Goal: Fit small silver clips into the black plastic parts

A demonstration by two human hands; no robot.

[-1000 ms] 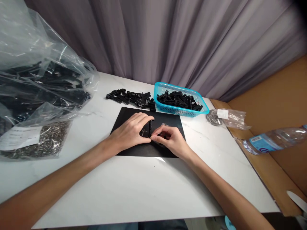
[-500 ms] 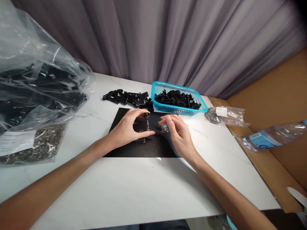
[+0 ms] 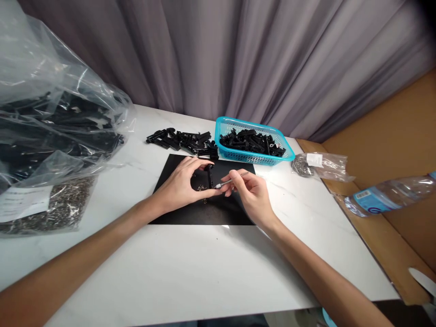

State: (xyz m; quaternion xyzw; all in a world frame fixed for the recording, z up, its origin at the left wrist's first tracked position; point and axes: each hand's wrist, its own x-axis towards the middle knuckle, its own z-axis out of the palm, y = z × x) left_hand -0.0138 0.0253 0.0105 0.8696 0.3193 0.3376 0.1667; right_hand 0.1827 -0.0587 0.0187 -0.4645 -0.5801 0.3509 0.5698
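Observation:
My left hand [image 3: 185,184] is closed on a narrow black plastic part [image 3: 210,177], which stands upright between thumb and fingers above the black mat [image 3: 184,217]. My right hand [image 3: 251,193] pinches a slim grey metal tool [image 3: 226,182] lying across its fingers. The tool's pale tip is at the lower end of the black part; whether it touches is too small to tell. Small metal pieces [image 3: 203,187] lie on the mat behind my left thumb.
Behind the mat lie loose black parts [image 3: 182,140] and a blue basket [image 3: 289,153] full of similar ones. Clear bags [image 3: 68,200] of metal pieces and black parts stand at left. At right are a small bag [image 3: 327,164], a plastic bottle [image 3: 381,197] and cardboard [image 3: 402,136].
My right hand has turned and moved closer to my left, and the slim tool now shows in it, angled to the black part. My left hand has turned the part slightly.

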